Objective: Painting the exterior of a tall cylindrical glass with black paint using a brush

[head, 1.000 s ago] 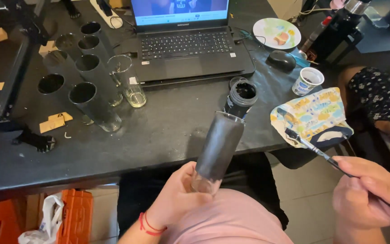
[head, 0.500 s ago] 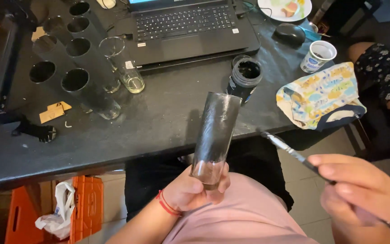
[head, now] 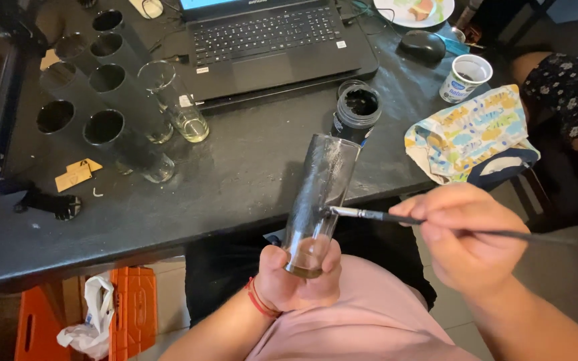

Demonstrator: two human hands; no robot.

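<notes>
Here the fingers [head: 329, 257] of the left hand [head: 299, 284] are clenched around the base of a tall glass [head: 319, 200], holding it tilted with its open mouth pointing away over the edge of the desk [head: 235, 180]. The glass is partly coated in dark paint, with clear glass left at the bottom. The right hand [head: 469, 237] pinches a thin paintbrush [head: 396, 217] between thumb and fingertips, its handle running out to the right, and the bristle tip touches the side of the glass about halfway up. A red string bracelet [head: 259, 301] circles the left wrist (both forearms hang above the person's lap, just off the desk).

Just beyond the mouth of the glass stands an open jar of black paint [head: 357, 110] on the desk. To its right lies a patterned cloth [head: 469, 130] draped over the desk edge, with a small white cup [head: 466, 75] behind it and a dark computer mouse [head: 423, 45] farther back. A black laptop [head: 269, 47] sits open at the back centre. On the left stands a cluster of tall black-painted glasses [head: 105, 127], with an unpainted clear glass [head: 168, 93] beside them. Small pieces of tan card [head: 75, 175] lie near the left edge. Below the desk, an orange crate [head: 132, 307] stands on the floor.
</notes>
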